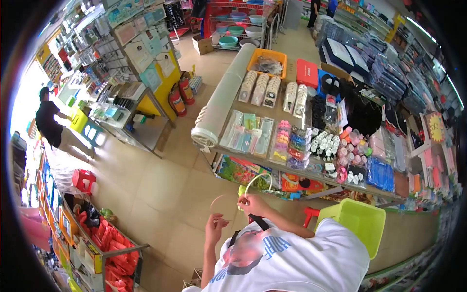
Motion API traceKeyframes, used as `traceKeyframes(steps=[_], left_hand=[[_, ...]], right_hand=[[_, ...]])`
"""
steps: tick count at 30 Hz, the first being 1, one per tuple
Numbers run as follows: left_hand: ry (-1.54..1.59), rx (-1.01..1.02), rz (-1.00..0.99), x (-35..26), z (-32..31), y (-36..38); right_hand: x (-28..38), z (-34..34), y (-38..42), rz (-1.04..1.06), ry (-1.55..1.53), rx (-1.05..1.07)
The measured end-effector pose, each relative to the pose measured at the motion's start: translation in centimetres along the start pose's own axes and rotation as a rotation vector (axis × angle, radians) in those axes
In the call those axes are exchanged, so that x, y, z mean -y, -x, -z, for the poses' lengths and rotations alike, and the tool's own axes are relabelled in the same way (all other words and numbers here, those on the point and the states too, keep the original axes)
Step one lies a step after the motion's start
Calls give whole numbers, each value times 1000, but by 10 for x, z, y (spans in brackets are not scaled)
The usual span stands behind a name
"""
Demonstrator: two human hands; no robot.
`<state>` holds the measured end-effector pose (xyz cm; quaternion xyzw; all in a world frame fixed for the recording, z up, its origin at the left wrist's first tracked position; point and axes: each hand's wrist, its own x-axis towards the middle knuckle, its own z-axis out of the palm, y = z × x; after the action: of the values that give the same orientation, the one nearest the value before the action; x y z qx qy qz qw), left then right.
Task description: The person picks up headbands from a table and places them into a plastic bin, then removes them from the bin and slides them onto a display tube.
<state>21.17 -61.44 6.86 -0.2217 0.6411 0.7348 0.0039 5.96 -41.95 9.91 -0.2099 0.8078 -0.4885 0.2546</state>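
My left hand (215, 228) is closed on a thin pinkish curved band, likely a headband (215, 200), which arcs up above the fingers. Just to its right, my right hand (255, 204) pinches a pale cream headband (260, 175) with a yellow-green piece (241, 190) at its side. Both hands are raised in front of my chest, short of the display table (262, 162). On the table's near side lie packets of hair ties (282, 141), white hair clips (324, 144) and pink containers (351, 155).
A lime-green bin (362, 221) stands close by my right arm. At the table's left edge lies a long plastic roll (224, 97). Red stool (84, 180) and shelving with red packages (114, 250) are at left. Fire extinguishers (177, 101) stand farther back; a person (51, 119) is at far left.
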Motion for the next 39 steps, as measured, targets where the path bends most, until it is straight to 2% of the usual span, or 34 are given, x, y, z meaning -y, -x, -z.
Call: traceKeyframes(steps=[4, 6, 10, 12, 15, 18, 19, 20, 21, 24, 26, 30, 33, 36, 39], left_hand=[[-161, 36, -128, -28, 24, -94], [-245, 40, -150, -52, 33, -149], [-136, 28, -212, -140, 26, -243], [-149, 32, -243, -192, 22, -279], [-145, 122, -271, -226, 31, -343], [-176, 247, -319, -268, 38, -402], [-287, 269, -347, -275, 47, -428], [-396, 293, -366, -280, 57, -455], [-377, 324, -397, -295, 56, -475], [-415, 445, -459, -341, 61, -535], [-474, 451, -509, -341, 66, -581], [-609, 477, -502, -294, 68, -655], [-720, 506, -414, -245, 72, -675], [-684, 530, -287, -220, 65, -670], [-472, 546, -160, -219, 77, -662]], right_hand=[[-20, 16, -90, 178, -59, -48], [-18, 38, -137, 170, -63, -75], [21, 95, -209, 41, -162, -196], [25, 118, -245, 63, -210, -203], [56, 148, -279, 92, -376, -259], [59, 164, -320, 146, -348, -293], [68, 173, -332, 114, -259, -327], [64, 178, -350, 121, -320, -356], [59, 180, -365, 119, -381, -384], [101, 205, -392, 70, -92, -476], [115, 209, -409, 67, 62, -514], [68, 194, -456, -90, 88, -516], [46, 169, -468, -260, 160, -479], [9, 141, -476, -202, 277, -537], [8, 121, -474, -285, 261, -593]])
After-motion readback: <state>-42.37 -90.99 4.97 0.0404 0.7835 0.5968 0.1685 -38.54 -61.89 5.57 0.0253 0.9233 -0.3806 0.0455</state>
